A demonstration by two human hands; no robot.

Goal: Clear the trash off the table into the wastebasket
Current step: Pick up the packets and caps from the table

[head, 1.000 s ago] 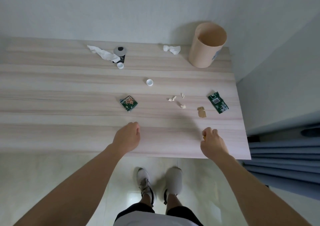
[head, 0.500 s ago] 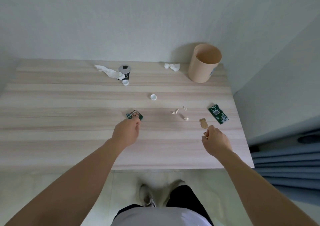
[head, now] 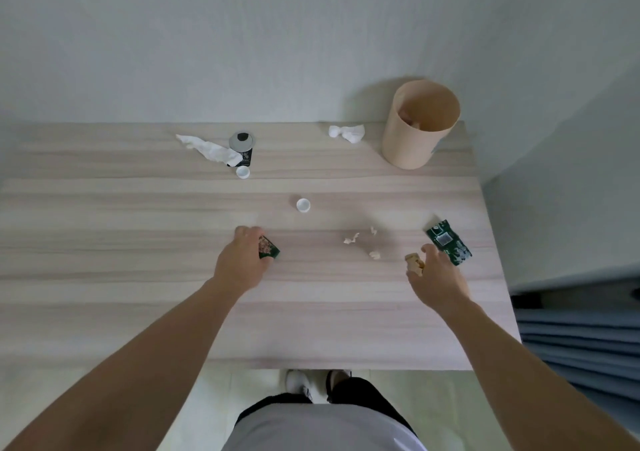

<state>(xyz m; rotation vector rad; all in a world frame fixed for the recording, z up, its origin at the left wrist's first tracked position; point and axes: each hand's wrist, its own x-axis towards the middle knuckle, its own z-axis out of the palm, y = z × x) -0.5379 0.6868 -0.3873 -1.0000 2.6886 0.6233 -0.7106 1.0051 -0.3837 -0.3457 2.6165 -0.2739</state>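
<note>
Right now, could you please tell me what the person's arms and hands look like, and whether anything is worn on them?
Both arms are bare along all that shows: no sleeves, watch or bracelets. The left hand and right hand wear no gloves or visible rings.

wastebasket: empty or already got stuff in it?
Not empty. The wastebasket stands upright at the table's far right corner, and a few pale scraps show low inside against its wall. How full, cannot tell.

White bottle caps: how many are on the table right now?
2. One small white plastic bottle cap sits just in front of the black-and-grey container at the back left; the other white cap lies alone near the table's middle. More could hide under the crumpled tissues.
</note>
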